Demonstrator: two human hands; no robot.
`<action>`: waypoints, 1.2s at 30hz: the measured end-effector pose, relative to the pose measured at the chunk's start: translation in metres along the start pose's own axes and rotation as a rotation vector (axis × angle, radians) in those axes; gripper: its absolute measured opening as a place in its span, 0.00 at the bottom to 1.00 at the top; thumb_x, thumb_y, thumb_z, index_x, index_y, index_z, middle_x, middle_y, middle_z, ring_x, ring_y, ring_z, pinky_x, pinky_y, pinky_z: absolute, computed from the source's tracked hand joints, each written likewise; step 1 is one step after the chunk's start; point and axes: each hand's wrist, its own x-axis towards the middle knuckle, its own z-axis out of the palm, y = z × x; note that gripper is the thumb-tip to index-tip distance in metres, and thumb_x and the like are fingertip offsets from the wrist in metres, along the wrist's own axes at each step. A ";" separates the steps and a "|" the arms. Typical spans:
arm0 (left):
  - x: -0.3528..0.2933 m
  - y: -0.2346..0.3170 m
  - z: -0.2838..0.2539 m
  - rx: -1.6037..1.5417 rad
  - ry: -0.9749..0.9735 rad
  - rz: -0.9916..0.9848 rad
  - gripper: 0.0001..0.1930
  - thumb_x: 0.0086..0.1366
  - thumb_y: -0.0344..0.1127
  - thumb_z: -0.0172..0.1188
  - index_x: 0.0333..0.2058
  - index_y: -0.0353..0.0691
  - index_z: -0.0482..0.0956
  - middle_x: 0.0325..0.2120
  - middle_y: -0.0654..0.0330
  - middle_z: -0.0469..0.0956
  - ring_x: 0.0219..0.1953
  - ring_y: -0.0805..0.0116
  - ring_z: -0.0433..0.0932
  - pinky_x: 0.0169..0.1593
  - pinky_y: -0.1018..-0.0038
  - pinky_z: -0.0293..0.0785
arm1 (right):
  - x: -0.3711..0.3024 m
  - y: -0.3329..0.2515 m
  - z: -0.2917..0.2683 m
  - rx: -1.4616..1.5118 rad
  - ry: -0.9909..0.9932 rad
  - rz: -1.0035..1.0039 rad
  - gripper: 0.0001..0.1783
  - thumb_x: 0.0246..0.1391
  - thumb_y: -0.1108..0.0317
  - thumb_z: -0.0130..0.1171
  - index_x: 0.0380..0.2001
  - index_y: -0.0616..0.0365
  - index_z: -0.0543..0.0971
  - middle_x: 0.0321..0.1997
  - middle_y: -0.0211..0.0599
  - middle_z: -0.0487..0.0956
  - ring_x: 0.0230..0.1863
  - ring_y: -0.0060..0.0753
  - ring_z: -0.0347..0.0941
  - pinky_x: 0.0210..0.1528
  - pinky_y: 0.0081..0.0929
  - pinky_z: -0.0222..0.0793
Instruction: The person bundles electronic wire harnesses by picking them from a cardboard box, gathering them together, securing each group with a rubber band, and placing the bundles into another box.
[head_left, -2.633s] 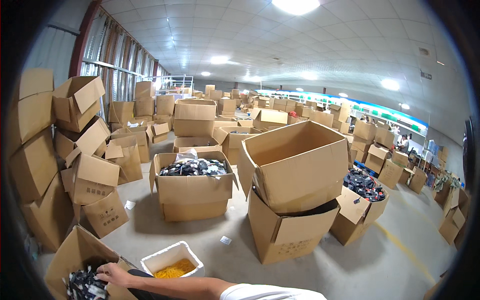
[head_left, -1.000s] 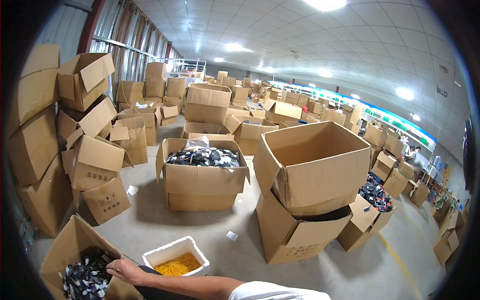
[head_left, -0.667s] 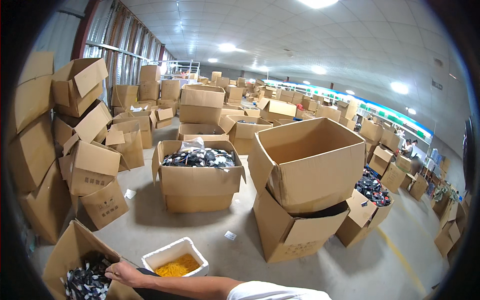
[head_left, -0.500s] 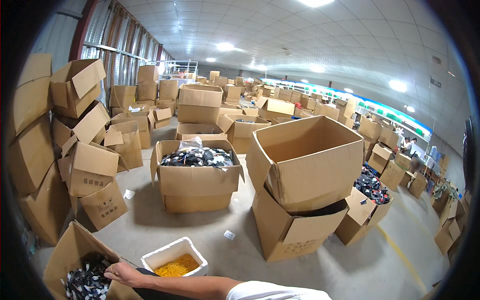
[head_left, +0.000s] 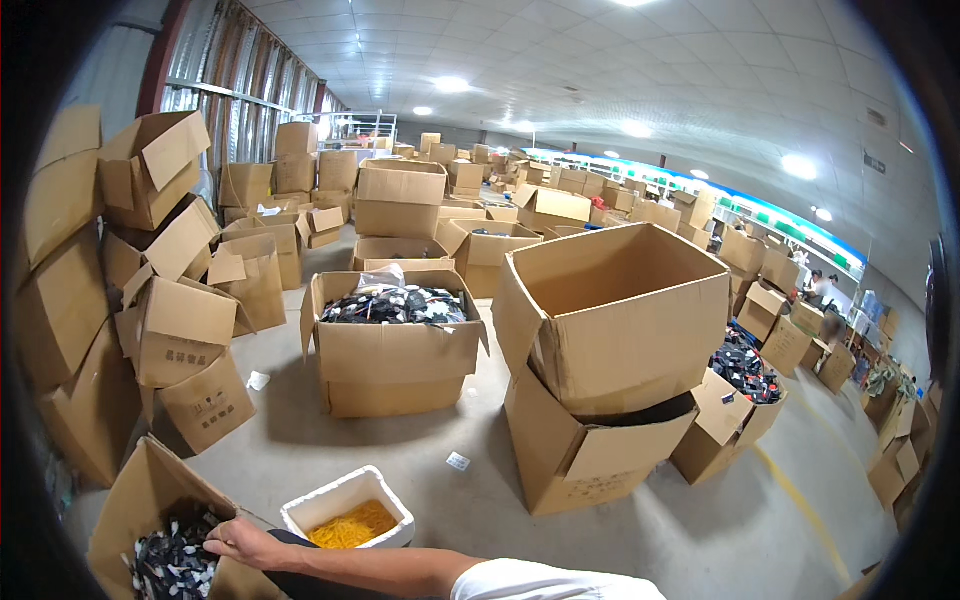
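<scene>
1. Head view, lower left: the right hand (head_left: 238,543) was at the right side of an open carton (head_left: 145,490), its forearm (head_left: 370,567) running in almost level from a white sleeve (head_left: 550,583) at the bottom edge. The left hand was out of the picture, so the right was the nearer one.
2. Head view, the grip: the fingers were bent and pointed left, close by the carton's side. At that size I could not tell whether they were pinching a piece, holding the cardboard or merely resting.
3. Head view, the key relation: the small black-and-white pieces (head_left: 168,565) lay inside that carton, left of and slightly below the fingertips. They were jumbled, so the heap had no single long axis.
4. Head view, round about: a white foam box (head_left: 330,503) with yellow strands (head_left: 355,527) stood just above the forearm. Near the middle, a larger carton (head_left: 400,380) held a similar heap (head_left: 395,304); to its right, a tilted carton (head_left: 630,340) sat on a lower carton (head_left: 610,470).
</scene>
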 end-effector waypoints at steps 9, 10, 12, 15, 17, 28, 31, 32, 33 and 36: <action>0.012 -0.005 -0.027 -0.097 -0.121 -0.020 0.32 0.67 0.67 0.43 0.37 0.39 0.75 0.14 0.68 0.59 0.20 0.75 0.56 0.29 0.76 0.56 | -0.002 -0.005 0.001 0.001 0.024 -0.010 0.16 0.62 0.62 0.56 0.35 0.67 0.81 0.31 0.55 0.79 0.32 0.54 0.76 0.35 0.41 0.71; 0.014 -0.007 -0.033 -0.138 -0.113 -0.030 0.32 0.67 0.67 0.44 0.38 0.38 0.75 0.14 0.69 0.58 0.20 0.75 0.55 0.29 0.76 0.56 | -0.003 -0.006 0.000 0.015 0.031 -0.019 0.16 0.62 0.62 0.57 0.35 0.68 0.81 0.30 0.55 0.79 0.32 0.54 0.76 0.35 0.40 0.71; 0.008 -0.005 -0.026 -0.049 -0.130 -0.036 0.32 0.68 0.65 0.44 0.41 0.37 0.75 0.15 0.68 0.61 0.21 0.74 0.58 0.31 0.76 0.59 | -0.004 -0.010 -0.003 0.024 0.047 -0.025 0.16 0.61 0.62 0.57 0.35 0.68 0.81 0.30 0.55 0.79 0.31 0.54 0.76 0.35 0.40 0.71; 0.010 -0.011 -0.033 0.057 -0.094 -0.041 0.31 0.69 0.63 0.45 0.47 0.35 0.73 0.19 0.65 0.66 0.26 0.71 0.65 0.37 0.72 0.66 | -0.005 -0.014 -0.003 0.017 0.006 0.010 0.15 0.61 0.62 0.58 0.34 0.68 0.81 0.30 0.55 0.79 0.31 0.54 0.76 0.35 0.40 0.71; 0.011 -0.014 -0.034 0.074 -0.038 -0.045 0.32 0.70 0.61 0.45 0.51 0.34 0.72 0.22 0.64 0.69 0.30 0.68 0.69 0.41 0.69 0.70 | -0.004 -0.014 -0.001 0.025 0.014 0.001 0.15 0.60 0.63 0.58 0.34 0.68 0.81 0.30 0.55 0.79 0.31 0.54 0.76 0.35 0.40 0.71; 0.007 -0.002 -0.024 -0.066 0.068 -0.121 0.28 0.72 0.54 0.49 0.56 0.34 0.71 0.39 0.55 0.79 0.43 0.54 0.76 0.56 0.59 0.71 | -0.004 -0.006 0.023 -0.121 -0.016 -0.276 0.13 0.54 0.64 0.60 0.25 0.66 0.78 0.27 0.53 0.77 0.30 0.57 0.74 0.35 0.45 0.70; 0.016 -0.015 -0.053 0.197 -0.227 -0.010 0.46 0.61 0.70 0.49 0.67 0.39 0.58 0.67 0.52 0.59 0.68 0.48 0.57 0.69 0.54 0.55 | -0.015 -0.027 0.059 0.014 -0.240 -0.361 0.10 0.44 0.68 0.59 0.20 0.65 0.73 0.27 0.55 0.74 0.32 0.58 0.72 0.34 0.45 0.67; 0.009 -0.014 -0.039 0.233 -0.224 -0.058 0.46 0.62 0.69 0.49 0.66 0.38 0.59 0.66 0.51 0.60 0.68 0.49 0.58 0.69 0.54 0.57 | -0.021 -0.043 0.068 0.043 -0.234 -0.346 0.09 0.44 0.69 0.59 0.20 0.64 0.73 0.27 0.55 0.74 0.31 0.59 0.71 0.34 0.46 0.67; 0.003 -0.012 -0.028 0.269 -0.224 -0.106 0.45 0.62 0.68 0.48 0.66 0.37 0.60 0.66 0.50 0.61 0.68 0.49 0.58 0.68 0.55 0.58 | -0.029 -0.059 0.074 0.069 -0.226 -0.331 0.09 0.45 0.69 0.58 0.21 0.64 0.73 0.27 0.55 0.74 0.31 0.59 0.71 0.34 0.46 0.66; -0.003 -0.014 -0.039 0.413 -0.219 -0.170 0.41 0.68 0.64 0.45 0.67 0.38 0.57 0.67 0.50 0.59 0.68 0.49 0.57 0.69 0.55 0.58 | -0.028 -0.087 0.074 -0.065 -0.608 -0.124 0.25 0.64 0.58 0.54 0.52 0.72 0.73 0.43 0.51 0.80 0.42 0.45 0.79 0.48 0.40 0.76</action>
